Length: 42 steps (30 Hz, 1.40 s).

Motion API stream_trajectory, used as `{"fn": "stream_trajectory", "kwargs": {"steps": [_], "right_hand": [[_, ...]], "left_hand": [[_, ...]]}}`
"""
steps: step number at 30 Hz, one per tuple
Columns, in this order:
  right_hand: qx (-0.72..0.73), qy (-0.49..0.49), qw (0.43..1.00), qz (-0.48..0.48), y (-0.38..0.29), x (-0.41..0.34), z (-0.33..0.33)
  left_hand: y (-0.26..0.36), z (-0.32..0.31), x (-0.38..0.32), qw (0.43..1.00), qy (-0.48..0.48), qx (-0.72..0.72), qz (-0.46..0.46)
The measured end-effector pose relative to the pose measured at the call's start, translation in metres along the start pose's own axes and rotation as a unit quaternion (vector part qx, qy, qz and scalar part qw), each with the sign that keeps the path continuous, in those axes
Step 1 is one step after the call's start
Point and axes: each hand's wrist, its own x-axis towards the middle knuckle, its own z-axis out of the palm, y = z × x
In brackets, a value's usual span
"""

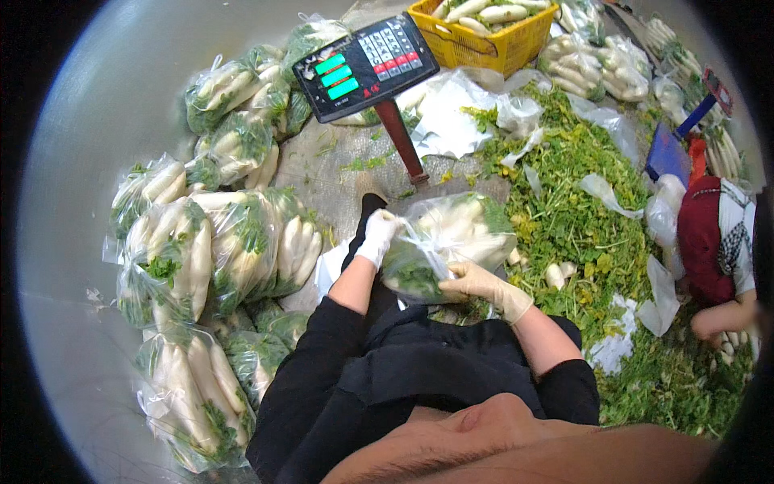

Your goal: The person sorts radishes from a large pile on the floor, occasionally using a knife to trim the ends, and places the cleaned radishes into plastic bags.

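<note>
A clear plastic bag of white radishes (pixel 462 227) lies in front of me, with green leaves showing through at both ends. My left hand (pixel 380 233), in a white glove, grips the gathered plastic at the bag's near left side. In a cream glove, my right hand (pixel 474 287) holds the plastic at the near edge, its fingertips pinched on it. White twisted plastic runs between the two hands. Just beyond the bag stands a platform scale's post, topped by a black display with keypad (pixel 367 66).
Filled radish bags (pixel 166 260) are piled along the metal wall at left. Trimmed leaves (pixel 574 224) heap at right, with loose plastic on them. A yellow crate of radishes (pixel 502 48) stands beyond the scale. Another person (pixel 713 242) is at far right, near a blue scale (pixel 668 154).
</note>
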Motion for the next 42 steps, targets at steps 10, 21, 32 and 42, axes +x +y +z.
{"fn": "stream_trajectory", "kwargs": {"steps": [10,21,32,42], "right_hand": [[-0.13,0.145,0.973,0.124,-0.04,-0.042,-0.021],[-0.189,0.1,0.97,0.12,-0.06,-0.045,0.009],[0.003,0.237,0.971,-0.022,-0.047,-0.059,-0.025],[0.11,0.432,0.873,-0.2,-0.072,-0.053,-0.046]], "left_hand": [[0.035,0.095,-0.013,0.99,0.049,0.125,0.051],[-0.035,0.086,0.008,0.987,0.097,0.129,-0.022],[0.035,0.096,-0.138,0.909,-0.205,0.282,0.227],[0.127,0.165,-0.019,0.937,-0.328,-0.118,-0.028]]}}
